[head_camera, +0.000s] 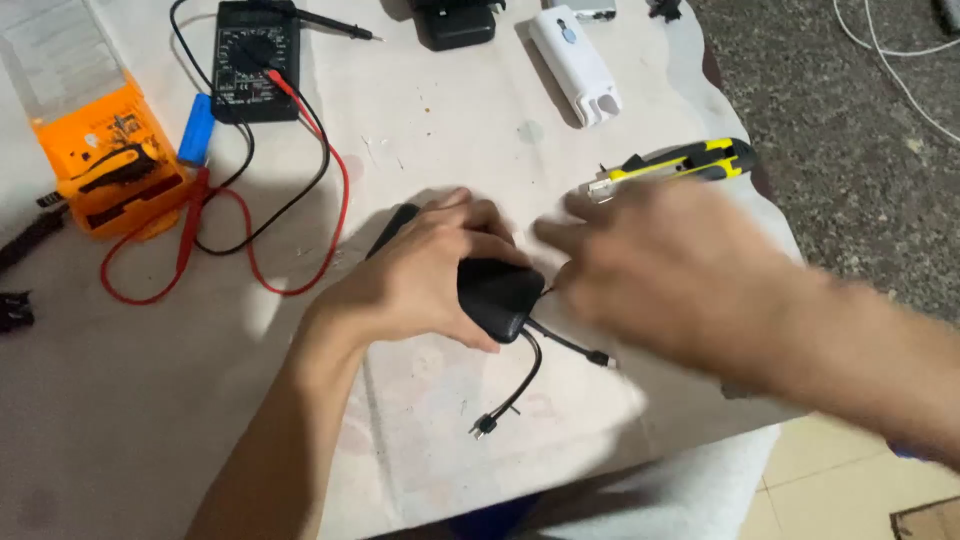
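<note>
My left hand (425, 275) presses down on a flat black device (497, 295) lying on the white cloth-covered table (130, 400), fingers wrapped over its top. Short black cables (520, 390) with small plugs trail from the device's near end. My right hand (650, 265) is blurred, hovering just right of the device with fingers pointing left toward it; nothing shows in it. A yellow and black utility knife (680, 162) lies just beyond my right hand.
A black multimeter (256, 60) with red and black leads (300, 215) sits at the back left beside a blue cylindrical cell (197, 130) and an orange tool case (112, 160). A white plastic device (575, 65) lies at the back. The table edge drops off at right.
</note>
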